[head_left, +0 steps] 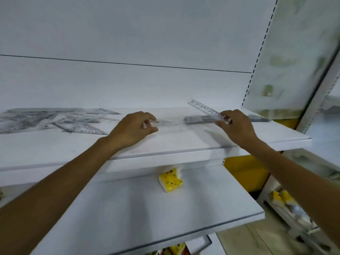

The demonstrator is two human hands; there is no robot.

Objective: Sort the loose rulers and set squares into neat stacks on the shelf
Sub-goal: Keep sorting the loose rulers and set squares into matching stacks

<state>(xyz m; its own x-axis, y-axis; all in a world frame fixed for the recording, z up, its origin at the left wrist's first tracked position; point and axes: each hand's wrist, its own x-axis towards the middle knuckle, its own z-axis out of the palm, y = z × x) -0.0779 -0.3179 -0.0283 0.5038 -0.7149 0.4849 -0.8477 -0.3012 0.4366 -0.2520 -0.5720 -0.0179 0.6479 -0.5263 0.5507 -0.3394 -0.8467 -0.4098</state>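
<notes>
- Forearms [55,181] reach up from the bottom corners toward the upper shelf [165,144], where every task piece lies.
- Yellow packet [170,180] lies on the lower shelf [147,208], partly under the upper shelf's front lip. It carries a cartoon face, but no wording can be read.
- Left hand [135,128] has its thumb and fingers curled in on the end of a flat ruler [169,122]. The ruler is clear and blurred, lying lengthwise on the shelf, and the hand is probably steadying it so that its edges line up.
- Right hand [234,126] pinches the near end of a tilted ruler [204,108], whose far end angles up toward the back wall. It looks ready to be laid down.
- Just below it, a darker ruler stack [199,119] runs along the shelf between the hands. This is likely the pile being built.
- Set squares [55,120] lie in a loose overlapping heap at the shelf's left, well apart from the rulers and not yet sorted.
- Graduation marks show on the tilted ruler, but the numbers and any brand are too blurred to read.
</notes>
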